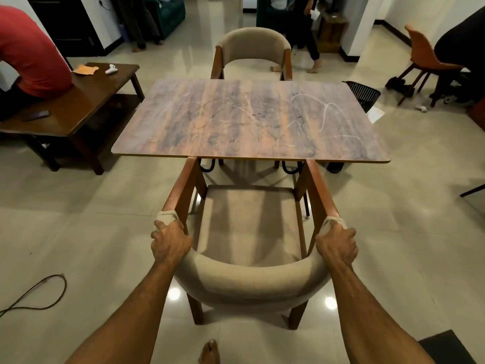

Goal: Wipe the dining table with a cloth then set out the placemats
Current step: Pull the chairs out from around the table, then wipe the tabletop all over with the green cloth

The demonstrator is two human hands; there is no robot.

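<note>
The dining table [249,119] has a streaked wood-pattern top with pale smear marks on its right half; nothing lies on it. A beige padded armchair [249,279] with wooden arms stands at the table's near edge, its front under the tabletop. My left hand [169,243] grips the chair where the left arm meets the backrest. My right hand [337,244] grips the same spot on the right side. No cloth or placemats show on the table.
A second beige chair [253,51] faces me at the far side. A dark side table [86,101] with an orange cloth [85,69] and a seated person in red stands left. A black basket [363,94], orange chair [425,56] and floor cable [39,295] surround me. A person walks at the back.
</note>
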